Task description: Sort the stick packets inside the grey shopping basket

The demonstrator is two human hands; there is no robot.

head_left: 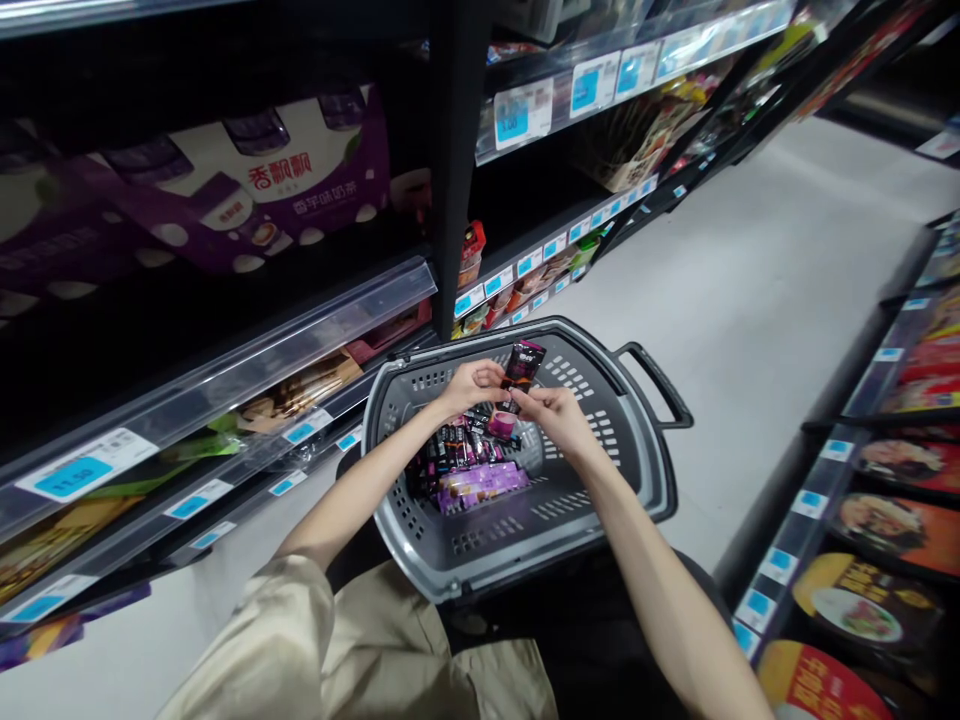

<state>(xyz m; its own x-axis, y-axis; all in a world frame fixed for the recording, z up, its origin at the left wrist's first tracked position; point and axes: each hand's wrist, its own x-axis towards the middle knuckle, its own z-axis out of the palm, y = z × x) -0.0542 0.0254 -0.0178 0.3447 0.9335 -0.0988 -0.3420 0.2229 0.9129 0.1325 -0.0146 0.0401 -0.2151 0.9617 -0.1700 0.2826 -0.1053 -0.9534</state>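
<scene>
Between my two hands is a dark sachet [523, 364] with purple print, held upright over the basket. My left hand [474, 385] pinches its left edge, and my right hand [547, 408] grips its lower right side. Below them stands a grey shopping basket [577, 505] with slotted walls. Inside it, on the left, lie several black and pink sachets [457, 445] in a loose pile. A row of light purple sachets [484, 485] lies in front of that pile. The lower end of the held sachet is partly covered by my fingers.
To the left, a shelf holds purple milk tea multipacks [300, 180] behind a clear price rail [225, 370]. A dark shelf post [454, 150] rises just beyond the basket. On the right, a low shelf carries bowl-shaped packs [862, 610]. Pale floor [757, 250] runs between the shelves.
</scene>
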